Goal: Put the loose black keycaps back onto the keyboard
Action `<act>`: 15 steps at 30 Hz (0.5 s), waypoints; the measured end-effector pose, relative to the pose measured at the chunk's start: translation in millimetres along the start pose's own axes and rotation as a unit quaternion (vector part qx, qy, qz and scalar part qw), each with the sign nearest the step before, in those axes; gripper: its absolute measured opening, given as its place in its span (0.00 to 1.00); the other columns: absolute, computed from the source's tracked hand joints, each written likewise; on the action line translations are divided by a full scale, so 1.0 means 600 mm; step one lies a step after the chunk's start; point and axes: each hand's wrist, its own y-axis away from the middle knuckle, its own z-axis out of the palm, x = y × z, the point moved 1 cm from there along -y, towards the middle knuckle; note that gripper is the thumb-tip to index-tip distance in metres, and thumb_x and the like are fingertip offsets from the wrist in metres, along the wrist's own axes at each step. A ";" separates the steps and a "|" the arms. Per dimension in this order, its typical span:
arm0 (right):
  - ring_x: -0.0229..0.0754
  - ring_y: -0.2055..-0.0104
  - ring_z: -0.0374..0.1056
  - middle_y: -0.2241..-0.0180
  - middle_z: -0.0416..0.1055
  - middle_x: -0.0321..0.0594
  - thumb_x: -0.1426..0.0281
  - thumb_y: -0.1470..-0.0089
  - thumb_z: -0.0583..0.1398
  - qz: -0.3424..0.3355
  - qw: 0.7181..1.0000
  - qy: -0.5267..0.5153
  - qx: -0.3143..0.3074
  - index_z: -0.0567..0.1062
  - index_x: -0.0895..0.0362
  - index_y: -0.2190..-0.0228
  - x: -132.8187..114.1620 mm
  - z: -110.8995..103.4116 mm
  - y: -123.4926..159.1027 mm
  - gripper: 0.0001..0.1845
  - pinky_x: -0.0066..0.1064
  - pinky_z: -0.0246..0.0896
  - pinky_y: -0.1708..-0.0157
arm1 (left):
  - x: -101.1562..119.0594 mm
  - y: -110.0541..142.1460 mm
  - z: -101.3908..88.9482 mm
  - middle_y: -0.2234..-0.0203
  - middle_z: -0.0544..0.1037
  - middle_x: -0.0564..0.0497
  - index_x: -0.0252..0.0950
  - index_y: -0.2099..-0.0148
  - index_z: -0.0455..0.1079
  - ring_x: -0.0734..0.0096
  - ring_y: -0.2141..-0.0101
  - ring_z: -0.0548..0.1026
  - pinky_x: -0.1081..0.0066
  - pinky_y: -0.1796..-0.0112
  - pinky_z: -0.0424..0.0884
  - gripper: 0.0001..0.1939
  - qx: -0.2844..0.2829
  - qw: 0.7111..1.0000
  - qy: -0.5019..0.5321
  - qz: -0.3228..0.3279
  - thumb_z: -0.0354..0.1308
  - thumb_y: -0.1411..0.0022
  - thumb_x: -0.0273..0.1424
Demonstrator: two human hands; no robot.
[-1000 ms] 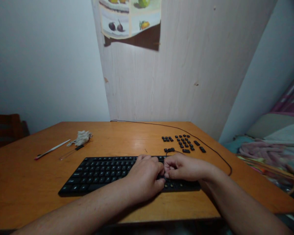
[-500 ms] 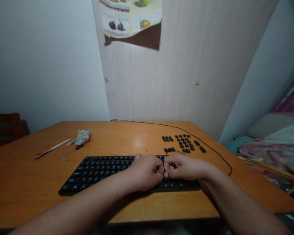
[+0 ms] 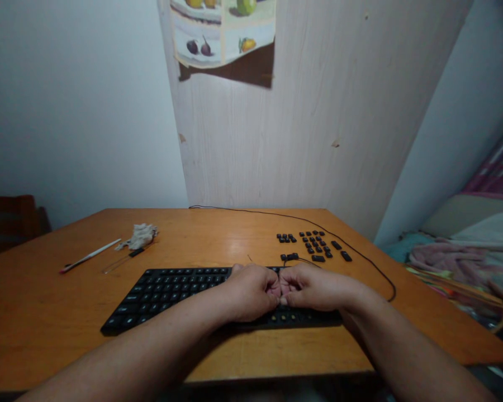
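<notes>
Keyboard flat on table: left keys seated, sockets bare at right. Loose keys grouped beyond. Left hand, right hand meet over it, fingers curled; grip, cannot tell.

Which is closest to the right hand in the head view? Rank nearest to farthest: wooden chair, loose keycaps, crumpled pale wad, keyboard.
From the right hand:
1. keyboard: directly beneath it
2. loose keycaps: on the table, just beyond
3. crumpled pale wad: table's left side
4. wooden chair: far left edge
</notes>
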 end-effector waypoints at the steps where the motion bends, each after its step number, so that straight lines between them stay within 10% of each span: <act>1: 0.32 0.75 0.55 0.77 0.62 0.28 0.71 0.50 0.60 -0.002 1.000 -0.003 0.001 0.68 0.56 0.72 0.000 -0.001 0.001 0.04 0.22 0.51 0.76 | 0.001 0.000 -0.001 0.75 0.77 0.56 0.40 0.70 0.73 0.70 0.71 0.71 0.67 0.59 0.65 0.08 0.000 1.000 0.002 -0.001 0.53 0.43 0.32; 15: 0.35 0.71 0.60 0.73 0.66 0.32 0.74 0.49 0.57 0.000 0.999 -0.037 0.032 0.71 0.57 0.69 -0.005 -0.012 0.010 0.03 0.24 0.57 0.71 | -0.053 -0.040 -0.044 0.68 0.79 0.52 0.39 0.63 0.74 0.68 0.66 0.74 0.71 0.65 0.67 0.09 0.100 0.993 0.065 -0.007 0.53 0.42 0.34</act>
